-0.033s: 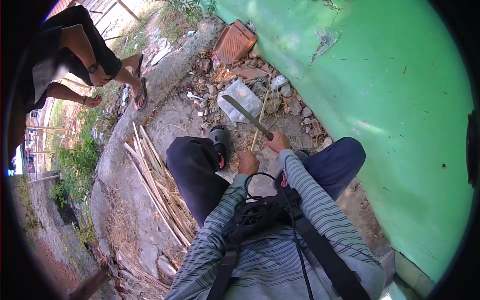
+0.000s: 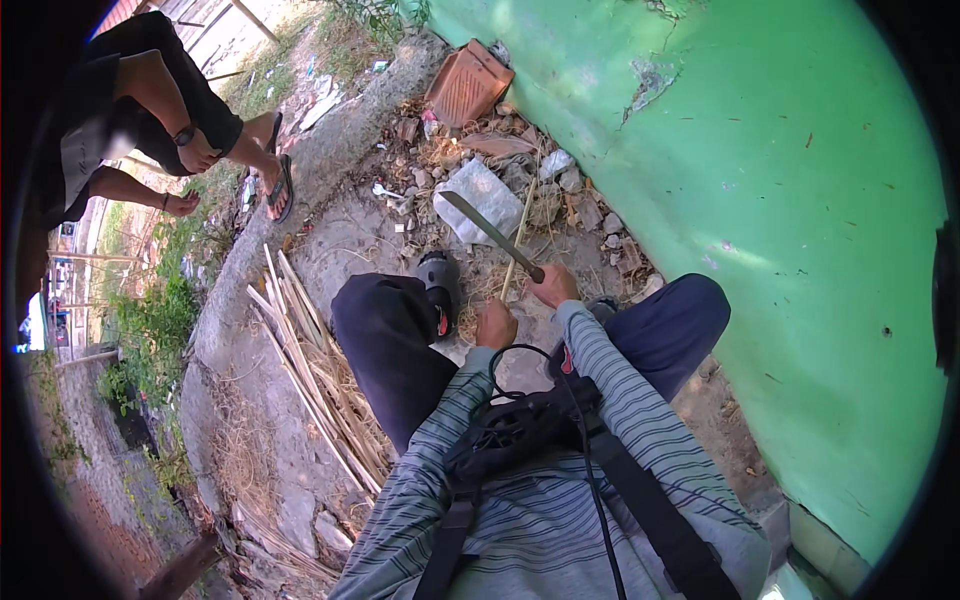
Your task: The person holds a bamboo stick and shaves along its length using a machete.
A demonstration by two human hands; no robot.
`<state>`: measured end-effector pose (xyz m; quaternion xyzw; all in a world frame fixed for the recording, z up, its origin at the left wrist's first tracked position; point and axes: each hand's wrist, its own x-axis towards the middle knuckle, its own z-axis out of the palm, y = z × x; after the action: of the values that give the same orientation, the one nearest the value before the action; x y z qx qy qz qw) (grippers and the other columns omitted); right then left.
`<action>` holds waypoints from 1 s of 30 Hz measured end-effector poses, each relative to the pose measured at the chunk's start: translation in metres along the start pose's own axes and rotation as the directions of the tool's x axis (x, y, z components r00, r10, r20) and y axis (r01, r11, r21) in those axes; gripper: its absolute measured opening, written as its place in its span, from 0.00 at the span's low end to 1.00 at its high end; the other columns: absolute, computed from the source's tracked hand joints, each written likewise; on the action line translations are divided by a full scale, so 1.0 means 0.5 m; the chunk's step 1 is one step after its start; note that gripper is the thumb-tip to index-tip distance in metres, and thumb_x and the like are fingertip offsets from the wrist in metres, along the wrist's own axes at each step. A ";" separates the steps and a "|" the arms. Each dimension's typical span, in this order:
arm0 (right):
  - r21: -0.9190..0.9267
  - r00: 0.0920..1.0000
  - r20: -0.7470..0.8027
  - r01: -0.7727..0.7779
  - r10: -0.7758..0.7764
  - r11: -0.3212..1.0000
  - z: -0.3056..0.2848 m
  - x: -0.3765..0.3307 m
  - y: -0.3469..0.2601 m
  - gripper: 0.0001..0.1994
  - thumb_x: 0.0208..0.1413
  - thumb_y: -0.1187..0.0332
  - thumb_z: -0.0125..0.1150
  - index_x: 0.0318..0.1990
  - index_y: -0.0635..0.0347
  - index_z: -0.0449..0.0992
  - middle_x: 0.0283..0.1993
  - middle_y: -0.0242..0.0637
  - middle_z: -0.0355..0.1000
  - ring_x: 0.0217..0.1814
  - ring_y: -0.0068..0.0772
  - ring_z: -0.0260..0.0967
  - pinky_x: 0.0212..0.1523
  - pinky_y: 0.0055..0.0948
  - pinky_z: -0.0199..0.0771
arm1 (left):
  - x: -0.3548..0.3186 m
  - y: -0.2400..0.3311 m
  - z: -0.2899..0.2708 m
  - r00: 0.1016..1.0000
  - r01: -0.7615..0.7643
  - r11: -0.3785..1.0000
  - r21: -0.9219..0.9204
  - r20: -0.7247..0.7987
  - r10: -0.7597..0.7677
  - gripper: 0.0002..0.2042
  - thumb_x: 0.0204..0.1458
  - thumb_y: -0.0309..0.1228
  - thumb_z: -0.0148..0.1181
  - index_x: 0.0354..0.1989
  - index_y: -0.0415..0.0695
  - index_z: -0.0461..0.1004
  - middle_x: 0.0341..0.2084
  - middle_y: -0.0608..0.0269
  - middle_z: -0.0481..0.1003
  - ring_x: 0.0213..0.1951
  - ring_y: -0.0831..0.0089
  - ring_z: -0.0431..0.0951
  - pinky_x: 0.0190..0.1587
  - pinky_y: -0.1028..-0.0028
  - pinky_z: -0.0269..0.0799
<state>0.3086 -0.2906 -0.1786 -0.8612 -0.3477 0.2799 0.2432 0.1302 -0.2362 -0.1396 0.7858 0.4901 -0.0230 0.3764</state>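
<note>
My right hand [image 2: 553,287] is closed round the handle of a machete. Its long, dull blade [image 2: 487,228] points away and to the left, over a white sack [image 2: 478,203] on the ground. In my left hand [image 2: 496,325], closed as well, is the near end of a thin pale strip of bamboo or wood [image 2: 519,245]. The strip runs forward and crosses beneath the blade close to its handle end; whether the two touch, I cannot tell. Both hands are between my bent knees, the left one slightly nearer my body.
A bundle of split pale strips [image 2: 315,360] lies left of my left leg. Ahead are rubble and an orange roof tile [image 2: 468,85]. A green wall [image 2: 780,200] rises on the right. At the upper left another person in sandals [image 2: 282,188] sits near a concrete edge [image 2: 225,300].
</note>
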 end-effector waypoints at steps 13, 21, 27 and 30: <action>0.051 0.996 -0.043 0.081 -0.079 0.995 0.005 0.029 -0.009 0.13 0.51 0.55 0.67 0.36 0.52 0.85 0.34 0.49 0.81 0.39 0.58 0.80 0.43 0.51 0.81 | -0.014 0.018 -0.034 0.997 0.010 1.000 -0.014 -0.081 -0.011 0.11 0.62 0.33 0.53 0.40 0.35 0.74 0.31 0.28 0.77 0.39 0.27 0.77 0.44 0.36 0.70; 0.028 0.995 -0.090 0.054 -0.051 0.998 -0.032 0.037 -0.016 0.13 0.51 0.55 0.68 0.36 0.54 0.84 0.32 0.49 0.80 0.37 0.57 0.80 0.40 0.51 0.79 | -0.072 0.030 -0.037 0.998 0.052 0.998 0.025 -0.021 -0.052 0.11 0.61 0.31 0.52 0.43 0.35 0.74 0.34 0.27 0.78 0.41 0.28 0.78 0.44 0.37 0.72; -0.028 0.989 -0.015 0.146 -0.146 0.989 -0.019 0.043 -0.020 0.15 0.51 0.54 0.68 0.38 0.53 0.86 0.35 0.49 0.81 0.40 0.58 0.80 0.43 0.50 0.81 | -0.063 0.024 -0.043 0.998 0.023 1.000 0.012 -0.061 -0.022 0.10 0.61 0.31 0.54 0.40 0.34 0.74 0.32 0.28 0.77 0.39 0.28 0.78 0.44 0.38 0.71; 0.011 0.994 -0.062 0.093 -0.092 0.996 -0.030 0.058 -0.007 0.15 0.51 0.54 0.68 0.40 0.52 0.86 0.34 0.49 0.81 0.39 0.58 0.80 0.44 0.49 0.81 | -0.112 0.010 -0.036 0.996 -0.030 1.000 0.011 -0.080 0.030 0.10 0.61 0.31 0.54 0.39 0.34 0.74 0.31 0.28 0.77 0.39 0.28 0.78 0.43 0.39 0.71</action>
<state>0.3343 -0.2702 -0.1744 -0.8506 -0.3776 0.2444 0.2723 0.0990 -0.2686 -0.1008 0.7952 0.4929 0.0120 0.3531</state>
